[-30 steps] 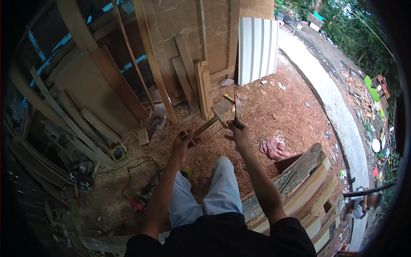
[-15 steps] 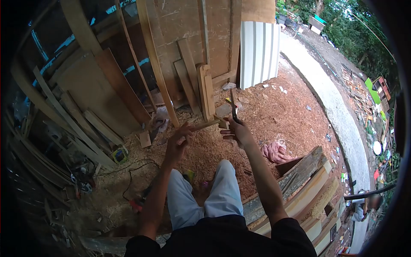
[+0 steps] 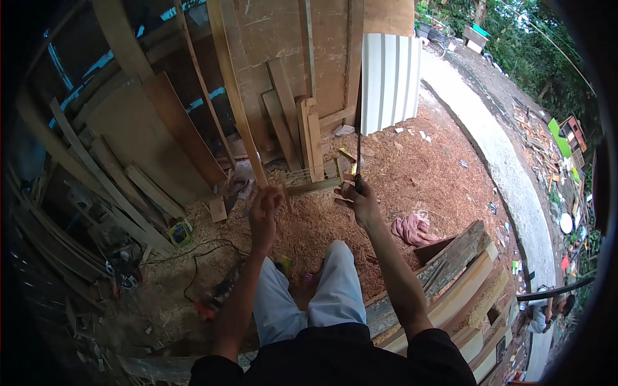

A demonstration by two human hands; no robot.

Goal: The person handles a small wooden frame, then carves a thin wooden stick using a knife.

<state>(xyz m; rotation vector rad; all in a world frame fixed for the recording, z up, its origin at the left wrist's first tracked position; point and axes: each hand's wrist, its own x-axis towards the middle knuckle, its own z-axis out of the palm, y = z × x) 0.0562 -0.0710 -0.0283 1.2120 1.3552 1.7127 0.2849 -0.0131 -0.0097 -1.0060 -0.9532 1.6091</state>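
My right hand [image 3: 360, 201] is closed around the dark handle end of a narrow, blade-like tool [image 3: 358, 151], which points away from me almost edge-on. Beside its fingers, and apparently borne by this hand too, is a light wooden frame [image 3: 314, 187] with a crossbar, two short arms and thin cords, resembling a bow saw. My left hand [image 3: 264, 209] is raised near the frame's left arm, its fingers curled together; what they pinch, if anything, is hidden. Both hands hang above the shavings, in front of my knees.
Boards [image 3: 311, 141] lean against the plywood wall ahead. White corrugated sheet [image 3: 389, 83] stands right of them. Stacked planks [image 3: 450, 283] lie at my right, near a pink cloth [image 3: 414, 228]. A power tool with an orange part [image 3: 206, 309] and a cable lie left. Another person [image 3: 544, 312] is far right.
The wooden frame has turned, so its arms and cords now show. The dark tool has swung more upright in view. My left hand has shifted slightly left, away from the frame's bar.
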